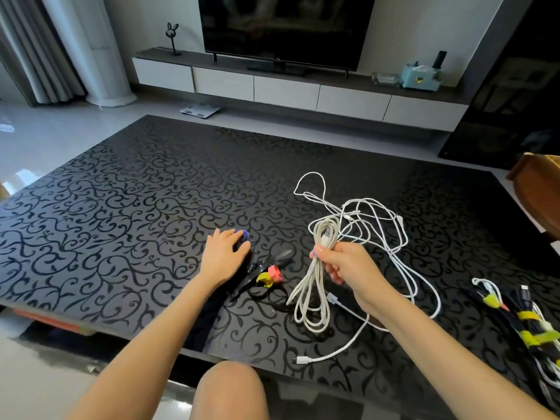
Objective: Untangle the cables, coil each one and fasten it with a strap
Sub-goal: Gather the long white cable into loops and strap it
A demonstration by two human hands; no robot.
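A living room holds a glossy black table (pixel 127 207) patterned with scrolls, and beyond it a dark television (pixel 285 25) stands on a low cabinet with white drawers (pixel 285 86). The person's right hand (pixel 342 262) is curled round a coiled off-white cable (pixel 315 277), gripping the loops near their top just above the table, so that the long lower loops hang down and rest on the surface. Just behind that hand lies a loose tangle of thin white cables (pixel 372 219), one strand of which runs toward the near edge and ends in a white plug (pixel 303 360). The left hand (pixel 225 253) lies over a blue strap roll (pixel 244 234) with its fingers loosely bent; whether they have taken hold of it cannot be told. Between the two hands lie black scissors (pixel 272 265), with a pink strap roll (pixel 275 272) and a yellow strap (pixel 264 280) touching them. At the table's right edge rests a pile of bundled cables (pixel 533 322) bound with yellow straps.
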